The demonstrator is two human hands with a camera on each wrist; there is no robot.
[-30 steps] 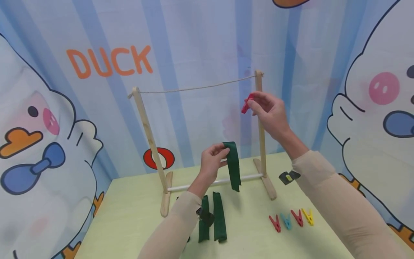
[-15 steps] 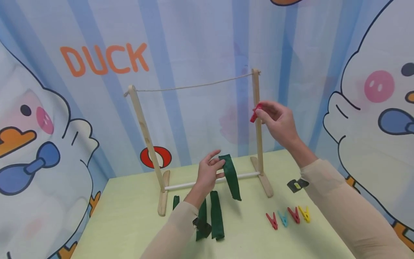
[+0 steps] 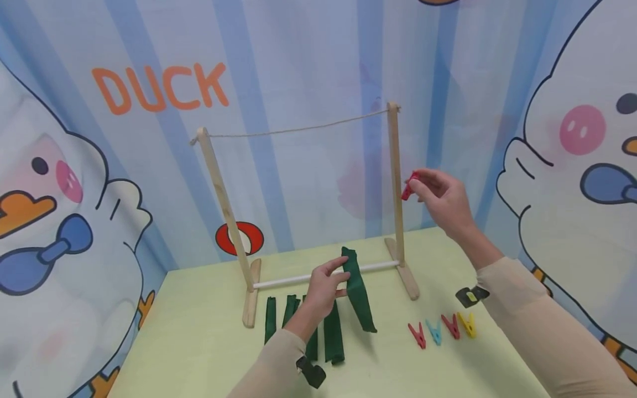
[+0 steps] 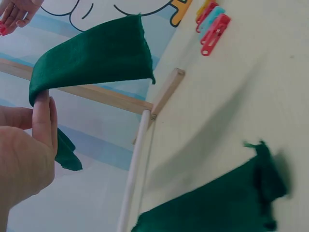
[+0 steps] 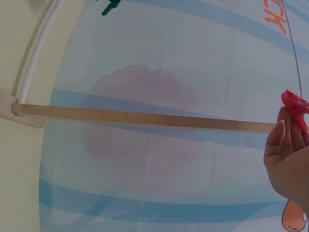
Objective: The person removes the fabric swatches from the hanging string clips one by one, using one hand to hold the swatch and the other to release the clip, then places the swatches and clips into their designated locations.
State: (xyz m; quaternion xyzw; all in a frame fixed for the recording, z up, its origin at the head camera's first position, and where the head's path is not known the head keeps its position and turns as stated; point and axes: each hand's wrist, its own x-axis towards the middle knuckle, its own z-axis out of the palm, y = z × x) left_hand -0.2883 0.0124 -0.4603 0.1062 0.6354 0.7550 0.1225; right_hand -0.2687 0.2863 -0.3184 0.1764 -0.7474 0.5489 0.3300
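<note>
A dark green cloth strip (image 3: 357, 296) hangs from my left hand (image 3: 322, 287), which pinches it near its upper end above the table. In the left wrist view the strip (image 4: 91, 58) bends over the fingertips, with a short end showing behind them. My right hand (image 3: 445, 202) pinches a red clothespin (image 3: 408, 188) between thumb and fingers, beside the right post of a wooden rack (image 3: 395, 182). Overhead, a thin cord (image 3: 298, 130) spans the rack's two posts with nothing hung on it. More green strips (image 3: 334, 334) lie side by side below my left forearm, which partly covers them.
Several clothespins stand in a row at the table's right: red (image 3: 417, 336), light blue (image 3: 434, 333), another red (image 3: 451, 326) and yellow (image 3: 468, 325). A white bar (image 3: 283, 282) joins the rack's feet. Behind it hangs a duck-printed curtain (image 3: 308, 188).
My left hand has lowered the green cloth strip toward the table. My right hand has moved down and to the right with the red clothespin, past the right post.
</note>
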